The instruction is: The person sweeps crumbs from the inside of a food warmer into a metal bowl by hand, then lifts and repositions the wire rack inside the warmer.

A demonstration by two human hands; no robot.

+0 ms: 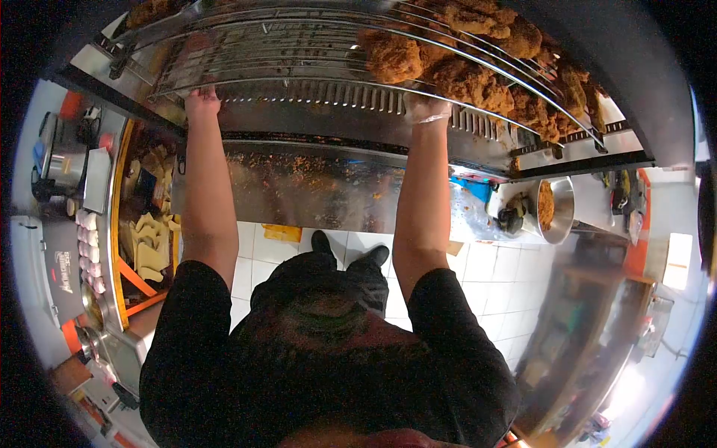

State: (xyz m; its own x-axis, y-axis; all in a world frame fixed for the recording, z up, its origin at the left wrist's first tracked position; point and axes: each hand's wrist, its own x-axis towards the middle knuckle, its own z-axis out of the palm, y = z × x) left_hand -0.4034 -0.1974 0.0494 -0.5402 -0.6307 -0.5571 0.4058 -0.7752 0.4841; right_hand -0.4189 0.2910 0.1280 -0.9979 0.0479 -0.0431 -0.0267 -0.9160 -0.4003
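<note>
A wire rack spans the top of the view inside a metal cabinet. Pieces of fried chicken crowd its right part, while its left part shows bare wires. At the rack's front edge on the left, my left hand is closed on the wire. My right hand, in a clear plastic glove, grips the same edge farther right, just below the chicken. The fingers of both hands are largely hidden by the rack and the chicken.
A slotted metal ledge runs below the rack. Crumbs dot the steel front. At right stands a metal bowl with orange-brown crumbs in it. Yellowish folded pieces lie in a bin at left. Tall cabinets stand at lower right.
</note>
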